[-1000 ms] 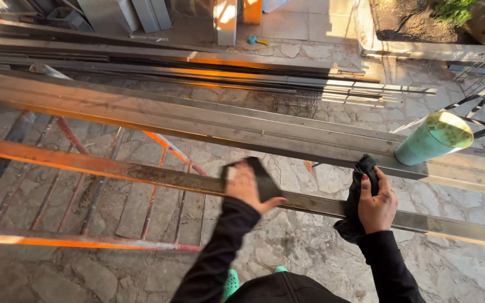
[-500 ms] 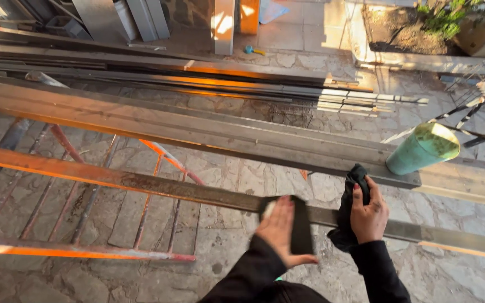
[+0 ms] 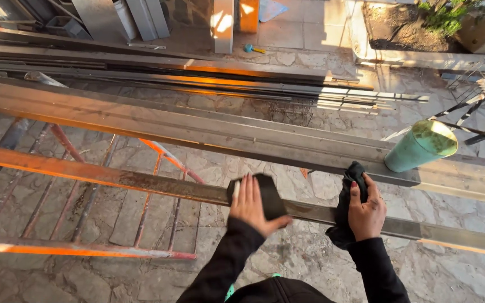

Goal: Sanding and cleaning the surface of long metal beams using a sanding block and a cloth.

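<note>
— So, what have you got under your hands?

— A long, narrow, rusty flat steel bar [image 3: 158,186]. My left hand [image 3: 252,203] presses a dark rectangular sanding block [image 3: 266,194] flat on it, fingers held straight and close together over the block, thumb hooked round its near edge. My right hand [image 3: 366,207] is closed round a crumpled black rag [image 3: 348,197], bunched against the same bar just beside the block.

— Which way does the bar run?

— Its long axis goes across in front of me, from upper left down to lower right. The left stretch glows orange in the sun; the part past my right hand looks greyer and smoother. Both ends run out of view, so I cannot tell how long it is.

— What else lies about?

— Beyond it, roughly parallel, lies a wide grey steel channel beam [image 3: 197,128], and on it, tipped on its side, a pale green cylindrical can [image 3: 420,147] with its open mouth towards the upper right. Further off, a bundle of thin steel rods and bars [image 3: 254,84] lies on the stone-paved floor [image 3: 108,207]. Below the bar stands an orange-painted metal frame [image 3: 74,247].

— Anything you cannot make out?

— The underside of the block is hidden. The rag covers my right fingertips, and its lower end hangs behind my wrist.
</note>
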